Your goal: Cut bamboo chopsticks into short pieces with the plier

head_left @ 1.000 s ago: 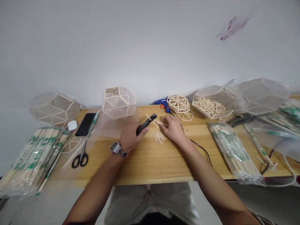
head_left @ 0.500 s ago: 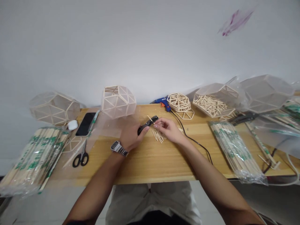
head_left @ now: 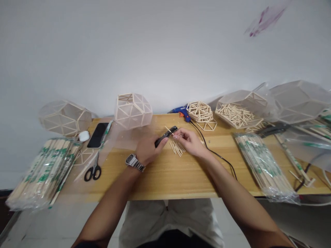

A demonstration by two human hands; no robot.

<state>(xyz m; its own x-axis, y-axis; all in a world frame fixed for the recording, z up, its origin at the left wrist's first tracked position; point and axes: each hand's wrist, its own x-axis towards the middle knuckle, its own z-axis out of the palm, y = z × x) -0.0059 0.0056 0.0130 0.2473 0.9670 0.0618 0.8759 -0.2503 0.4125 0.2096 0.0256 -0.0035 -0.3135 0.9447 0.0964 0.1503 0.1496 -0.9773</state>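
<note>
My left hand [head_left: 148, 148], with a watch at the wrist, is closed around a slim black hand tool [head_left: 165, 135] whose exact kind I cannot make out. Between the fingertips of my right hand [head_left: 190, 142] is a thin wooden stick [head_left: 168, 129], lying across the tool's far end. Just below the hands, several short cut sticks [head_left: 177, 149] rest in a loose pile on the wooden table [head_left: 170, 179].
A blue glue gun [head_left: 182, 111] lies behind, its black cord [head_left: 219, 155] curving right. Stick frames [head_left: 199, 112], a stick-filled shade [head_left: 236, 115] and bagged chopsticks [head_left: 266, 165] are on the right. Scissors [head_left: 93, 170], a phone [head_left: 98, 135] and more bagged chopsticks [head_left: 42, 168] are left.
The whole view has shifted slightly to the right. My hands keep nearly the same grip, with the stick still across the black tool.
</note>
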